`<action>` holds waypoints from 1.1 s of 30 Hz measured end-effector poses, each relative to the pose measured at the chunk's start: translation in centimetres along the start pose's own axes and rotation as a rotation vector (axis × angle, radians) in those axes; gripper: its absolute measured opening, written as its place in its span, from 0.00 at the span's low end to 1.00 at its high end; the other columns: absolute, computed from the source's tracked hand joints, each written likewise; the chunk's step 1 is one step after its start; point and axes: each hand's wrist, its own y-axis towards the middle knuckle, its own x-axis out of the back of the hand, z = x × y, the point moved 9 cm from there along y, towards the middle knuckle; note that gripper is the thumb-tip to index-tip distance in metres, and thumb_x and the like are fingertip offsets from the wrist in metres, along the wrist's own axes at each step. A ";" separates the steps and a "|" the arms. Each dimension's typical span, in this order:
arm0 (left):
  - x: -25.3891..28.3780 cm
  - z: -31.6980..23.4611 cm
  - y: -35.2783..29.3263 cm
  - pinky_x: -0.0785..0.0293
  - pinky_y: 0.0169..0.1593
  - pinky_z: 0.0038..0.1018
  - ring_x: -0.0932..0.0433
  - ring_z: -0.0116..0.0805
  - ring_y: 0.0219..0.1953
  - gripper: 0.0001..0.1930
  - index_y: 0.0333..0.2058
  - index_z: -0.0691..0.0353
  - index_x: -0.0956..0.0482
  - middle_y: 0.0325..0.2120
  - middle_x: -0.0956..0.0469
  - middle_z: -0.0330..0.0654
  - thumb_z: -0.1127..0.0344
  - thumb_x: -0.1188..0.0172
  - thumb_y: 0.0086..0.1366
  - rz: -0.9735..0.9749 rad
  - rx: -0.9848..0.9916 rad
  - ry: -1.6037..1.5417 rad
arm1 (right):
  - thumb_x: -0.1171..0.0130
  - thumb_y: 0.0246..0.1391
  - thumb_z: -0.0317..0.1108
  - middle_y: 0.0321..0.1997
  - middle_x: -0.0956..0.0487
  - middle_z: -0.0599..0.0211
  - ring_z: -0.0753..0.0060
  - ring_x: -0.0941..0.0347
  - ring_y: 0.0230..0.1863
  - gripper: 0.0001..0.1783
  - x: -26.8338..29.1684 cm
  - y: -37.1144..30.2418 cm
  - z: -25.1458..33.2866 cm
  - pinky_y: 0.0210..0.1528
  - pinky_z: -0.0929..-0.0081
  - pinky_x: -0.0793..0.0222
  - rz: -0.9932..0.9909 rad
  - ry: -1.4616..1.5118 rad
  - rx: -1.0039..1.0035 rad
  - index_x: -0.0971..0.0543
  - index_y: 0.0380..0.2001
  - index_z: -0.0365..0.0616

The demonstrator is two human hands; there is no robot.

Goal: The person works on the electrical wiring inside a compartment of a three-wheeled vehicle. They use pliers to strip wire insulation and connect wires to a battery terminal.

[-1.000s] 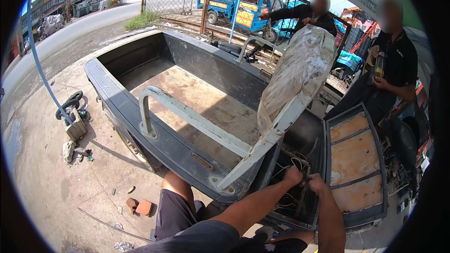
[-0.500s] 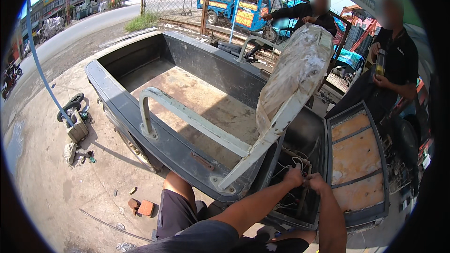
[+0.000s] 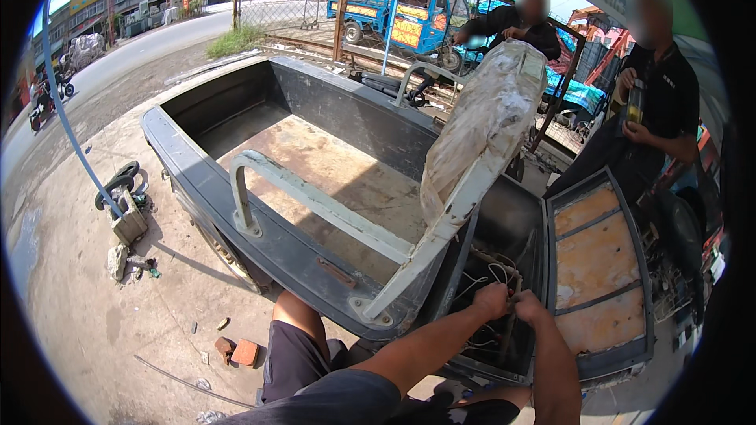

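Both my hands are close together over an open dark compartment [image 3: 508, 212] of a cargo tricycle. My left hand [image 3: 492, 301] is closed, its fingers pinching a wire at the loose wiring [image 3: 498, 269]. Right beside it, my right hand [image 3: 529, 307] is closed too, thumb and fingers gripping wire at the same spot. The exact point where the wires meet is hidden by my fingers. Pale and dark wires loop around and below the hands. The compartment's lid [image 3: 594, 256], rusty orange inside with dark ribs, lies folded open to the right.
Left of my hands are a pale metal rail [image 3: 323, 205], a plastic-wrapped seat back [image 3: 480, 130] and the cargo bed [image 3: 315, 149]. One person [image 3: 520, 27] leans behind the seat; another [image 3: 665, 94] stands right, holding a bottle. Bricks [image 3: 246, 352] lie on the ground.
My hands stay together at the wiring, with the left turned slightly. The view has shifted a little. On the road at far left, a motorcycle has moved up and right.
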 end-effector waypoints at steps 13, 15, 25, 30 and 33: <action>-3.2 3.3 2.1 0.34 0.32 0.49 0.26 0.44 0.25 0.11 0.25 0.64 0.22 0.23 0.23 0.49 0.60 0.38 0.54 0.214 0.282 -0.510 | 0.35 0.43 0.29 0.24 0.21 0.59 0.71 0.27 0.29 0.11 0.0 0.8 -0.5 0.34 0.64 0.31 -0.028 0.033 0.103 0.18 0.28 0.31; -3.1 2.8 1.8 0.34 0.34 0.47 0.26 0.43 0.26 0.10 0.27 0.64 0.22 0.26 0.23 0.51 0.62 0.42 0.56 0.213 0.281 -0.565 | 0.36 0.44 0.26 0.25 0.21 0.62 0.73 0.29 0.30 0.09 -0.1 0.9 -1.4 0.36 0.66 0.32 -0.021 0.096 0.067 0.18 0.29 0.31; -6.3 4.4 4.1 0.45 0.25 0.45 0.39 0.38 0.19 0.15 0.21 0.61 0.29 0.16 0.35 0.44 0.60 0.50 0.63 0.209 0.322 -0.883 | 0.36 0.39 0.20 0.28 0.20 0.61 0.69 0.27 0.33 0.13 0.5 0.5 -0.4 0.40 0.68 0.30 -0.066 0.040 0.022 0.17 0.34 0.31; -5.1 4.4 2.1 0.48 0.24 0.34 0.39 0.32 0.19 0.14 0.23 0.60 0.28 0.17 0.36 0.40 0.55 0.47 0.59 0.214 0.531 -1.039 | 0.37 0.39 0.21 0.29 0.19 0.59 0.69 0.26 0.34 0.14 0.8 -0.4 0.3 0.40 0.67 0.30 -0.068 0.040 -0.035 0.17 0.34 0.32; -3.5 2.3 0.2 0.49 0.22 0.30 0.41 0.29 0.18 0.13 0.23 0.58 0.29 0.16 0.39 0.37 0.55 0.46 0.58 0.246 0.555 -1.156 | 0.37 0.40 0.21 0.29 0.19 0.59 0.70 0.26 0.34 0.14 1.0 0.1 -1.5 0.39 0.65 0.31 -0.079 0.044 -0.041 0.17 0.35 0.32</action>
